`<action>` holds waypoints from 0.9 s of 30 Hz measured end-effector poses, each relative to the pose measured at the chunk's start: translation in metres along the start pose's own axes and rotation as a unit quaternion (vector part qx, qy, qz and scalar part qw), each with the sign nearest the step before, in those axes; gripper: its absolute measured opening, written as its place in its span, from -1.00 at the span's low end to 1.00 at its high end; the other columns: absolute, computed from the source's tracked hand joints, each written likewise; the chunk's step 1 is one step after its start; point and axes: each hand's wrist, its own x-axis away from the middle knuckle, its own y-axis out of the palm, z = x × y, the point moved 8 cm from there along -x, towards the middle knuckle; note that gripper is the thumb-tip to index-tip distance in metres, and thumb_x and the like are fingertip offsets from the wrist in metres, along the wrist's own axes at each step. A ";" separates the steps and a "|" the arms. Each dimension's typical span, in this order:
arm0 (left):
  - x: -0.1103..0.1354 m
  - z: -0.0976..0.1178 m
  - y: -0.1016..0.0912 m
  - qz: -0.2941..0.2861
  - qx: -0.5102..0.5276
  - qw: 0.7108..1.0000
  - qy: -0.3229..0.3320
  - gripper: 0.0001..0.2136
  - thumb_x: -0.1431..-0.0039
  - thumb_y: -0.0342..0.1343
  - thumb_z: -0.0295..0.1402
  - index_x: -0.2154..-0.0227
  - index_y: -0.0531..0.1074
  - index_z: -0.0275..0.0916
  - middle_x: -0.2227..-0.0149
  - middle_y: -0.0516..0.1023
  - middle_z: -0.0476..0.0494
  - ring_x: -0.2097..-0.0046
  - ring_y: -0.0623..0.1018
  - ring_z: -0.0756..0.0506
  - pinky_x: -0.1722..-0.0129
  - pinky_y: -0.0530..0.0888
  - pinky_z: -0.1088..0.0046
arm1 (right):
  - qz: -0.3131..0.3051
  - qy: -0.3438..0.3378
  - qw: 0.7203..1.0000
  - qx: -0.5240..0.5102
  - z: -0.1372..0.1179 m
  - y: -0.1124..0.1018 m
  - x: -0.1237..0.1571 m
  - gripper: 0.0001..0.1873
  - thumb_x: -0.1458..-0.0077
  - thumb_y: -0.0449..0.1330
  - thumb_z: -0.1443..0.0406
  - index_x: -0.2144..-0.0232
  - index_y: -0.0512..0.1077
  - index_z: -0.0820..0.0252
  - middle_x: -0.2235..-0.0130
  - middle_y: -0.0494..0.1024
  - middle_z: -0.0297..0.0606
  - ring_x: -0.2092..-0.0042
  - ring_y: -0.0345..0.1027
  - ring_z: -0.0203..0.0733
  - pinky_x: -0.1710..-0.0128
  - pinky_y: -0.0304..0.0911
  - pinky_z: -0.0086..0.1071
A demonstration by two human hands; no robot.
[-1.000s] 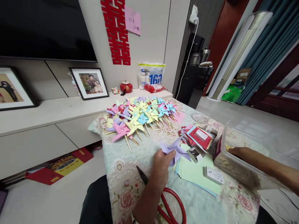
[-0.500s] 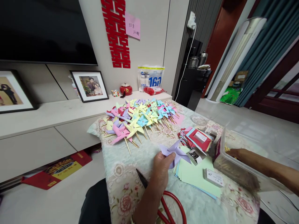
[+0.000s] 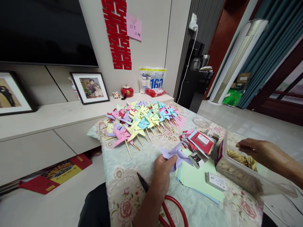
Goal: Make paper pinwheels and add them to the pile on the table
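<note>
The left hand (image 3: pixel 163 170) holds a folded lilac paper pinwheel (image 3: pixel 176 154) between thumb and fingers, above the flowered worktop (image 3: pixel 123 189). The right hand (image 3: pixel 254 148) hovers over the clear plastic box of wooden sticks (image 3: pixel 239 171); whether its curled fingers pinch a stick I cannot tell. Red-handled scissors (image 3: pixel 170 205) lie near the left wrist.

Floral-clothed table (image 3: pixel 123 192) with craft supplies

Finished pinwheels (image 3: pixel 139 119) are heaped at the far end; coloured paper sheets (image 3: pixel 197 179) lie near the middle, red-handled scissors (image 3: pixel 165 205) at the near edge, and a clear tub of sticks (image 3: pixel 239 167) to the right.
</note>
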 end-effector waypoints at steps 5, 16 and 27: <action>0.002 0.010 0.007 -0.028 0.021 0.999 0.022 -0.70 0.20 0.45 -0.29 0.35 0.62 -0.28 0.38 0.66 -0.12 0.25 0.61 -0.15 0.12 0.45 0.34 | 0.010 0.067 0.984 -0.167 -0.056 -0.024 0.001 -0.63 0.05 0.34 0.01 0.26 0.57 0.10 0.20 0.64 -0.14 0.28 0.48 -0.07 0.28 0.31 -0.27; 0.009 0.006 0.022 -0.143 0.009 0.990 -0.009 -0.76 0.22 0.49 -0.31 0.49 0.60 -0.30 0.51 0.56 -0.04 0.44 0.48 0.00 0.37 0.38 0.48 | -0.279 0.160 0.763 -0.561 -0.160 0.162 0.044 -0.69 0.13 0.46 0.15 0.38 0.51 0.17 0.49 0.54 -0.39 0.47 0.37 -0.30 0.39 0.24 -0.41; -0.003 0.011 -0.009 0.017 -0.161 0.980 0.113 -0.81 0.09 0.37 -0.33 0.40 0.58 -0.29 0.43 0.62 -0.09 0.37 0.53 -0.06 0.30 0.46 0.43 | -0.238 0.138 0.737 -0.617 -0.136 0.151 0.054 -0.39 -0.08 0.22 -0.19 0.17 0.60 0.22 0.24 0.64 -0.12 0.23 0.46 -0.14 0.22 0.31 -0.34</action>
